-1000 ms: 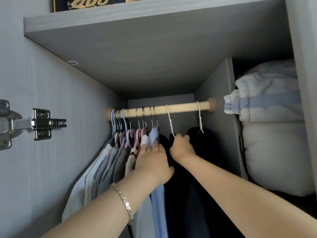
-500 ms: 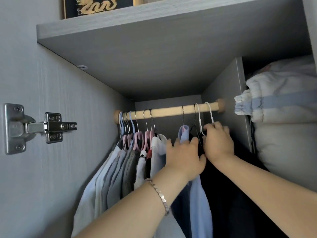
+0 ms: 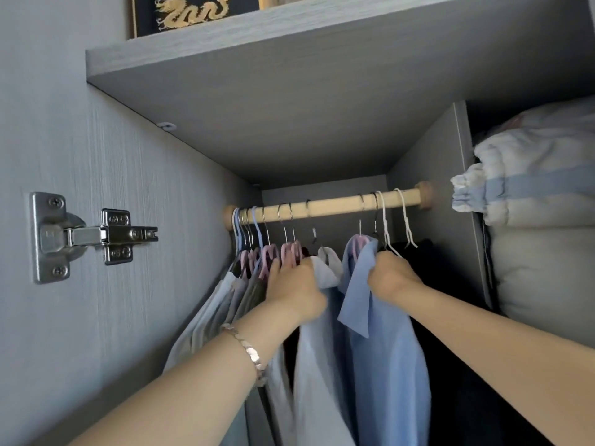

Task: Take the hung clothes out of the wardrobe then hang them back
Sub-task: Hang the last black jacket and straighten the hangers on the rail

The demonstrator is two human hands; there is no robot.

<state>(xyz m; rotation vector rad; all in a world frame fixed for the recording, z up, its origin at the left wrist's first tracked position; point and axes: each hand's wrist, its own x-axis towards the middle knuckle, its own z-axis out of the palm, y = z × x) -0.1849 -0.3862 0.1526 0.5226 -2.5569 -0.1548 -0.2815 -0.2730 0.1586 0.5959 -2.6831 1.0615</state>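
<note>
**A:** What does the view take in?

**B:** The inside of a grey wardrobe (image 3: 128, 156), seen from below and in front. A wooden rail (image 3: 325, 206) runs across the back, with both of the person's bare hands reaching up among the clothes hanging from it.

**A:** What is the left hand doing?

**B:** The left hand (image 3: 294, 283), with a silver bracelet (image 3: 248, 349) on its wrist, presses flat against a white shirt (image 3: 328, 268). Its fingers are spread and reach toward the pink hangers (image 3: 273, 252) just above and left of it. That grip is wide, closed around nothing.

**A:** And the right hand?

**B:** The right hand (image 3: 391, 273) makes a closed fist. Its grip holds the collar edge of a light blue shirt (image 3: 380, 349), which hangs on a hanger hooked over the rail straight above the hand.

**A:** Where are the other clothes?

**B:** Left of the left grip, pale grey and blue garments (image 3: 219, 304) bunch together at the rail's left end. Right of the right grip hang dark clothes (image 3: 450, 317) on white hangers (image 3: 396, 220). A bare stretch of rail shows between the two hands.

**A:** Anything else nearby?

**B:** Far left, a metal hinge (image 3: 87, 235) sits on the wardrobe wall. Far right, past a divider panel, folded pale bedding (image 3: 531, 204) is stacked. Above the top shelf (image 3: 289, 59) stands a dark picture with a gold dragon (image 3: 193, 11).
</note>
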